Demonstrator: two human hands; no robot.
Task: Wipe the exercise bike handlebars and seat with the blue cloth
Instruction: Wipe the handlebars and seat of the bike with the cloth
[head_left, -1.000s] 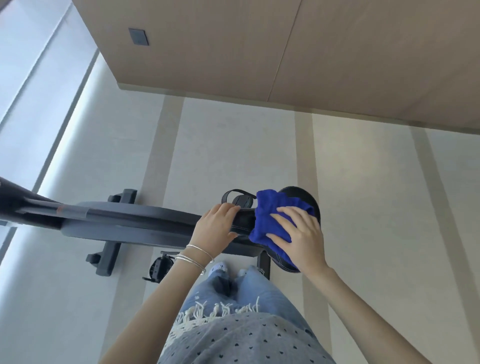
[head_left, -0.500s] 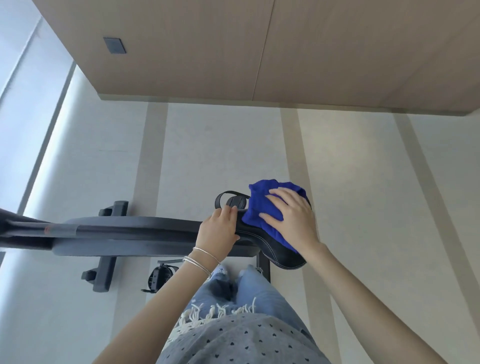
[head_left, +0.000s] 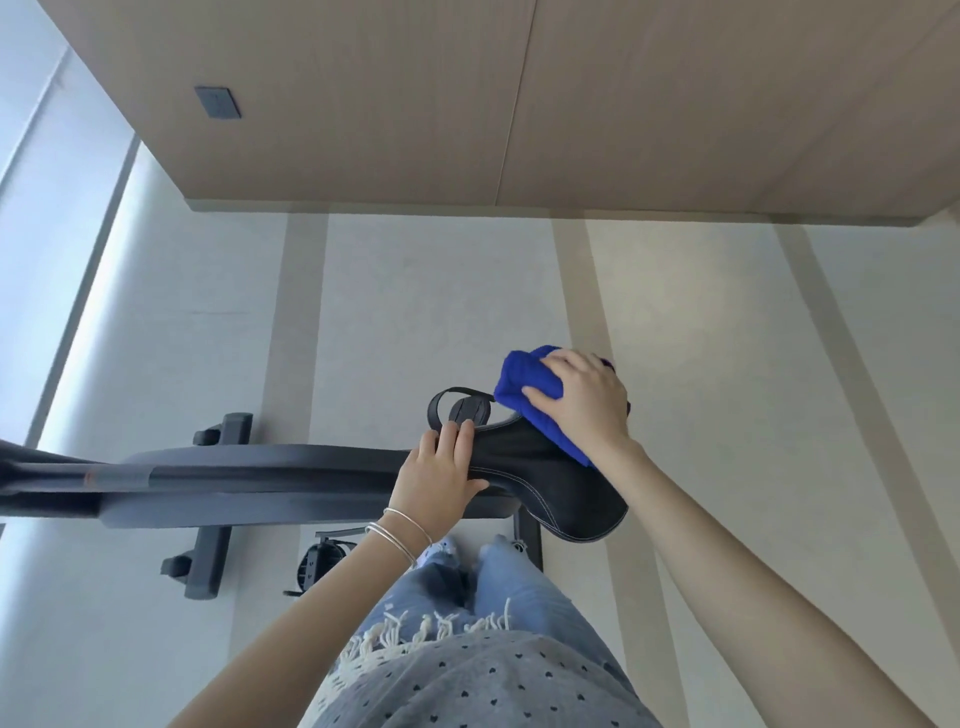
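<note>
On the far, wide end of the black seat (head_left: 550, 480), the right hand (head_left: 584, 402) lay flat over the bunched blue cloth (head_left: 524, 384), fingers spread and pressing it down onto the padding rather than pinching it. The left hand (head_left: 441, 473) curled over the narrow nose of the seat, its grip wrapped loosely around the edge to steady it; 2 thin bracelets (head_left: 400, 530) sat at that wrist. The handlebars were not clearly in view, only the dark frame (head_left: 249, 480) running off to the left.

Judging from this, the cloth sat close to the seat's far edge, so a long outward stroke could carry it off the padding and drop it to the floor. Because the cloth was wadded, only part of it likely touched the surface, and the near lobe of the seat, bare and facing the person, could be missed. Pushing hard on one side might also twist the seat on its post if the left hand slackened.

The seat looked smooth and faintly glossy with pale stitching, likely easy to slide over. Below it, a strapped pedal (head_left: 465, 408) showed just beside the cloth and another pedal (head_left: 319, 564) near the person's jeans. The floor (head_left: 426, 312) was pale with broad beige stripes, a wood-panelled wall (head_left: 467, 93) with a dark switch plate (head_left: 217, 102) stood beyond, and bright window light fell from the left.
</note>
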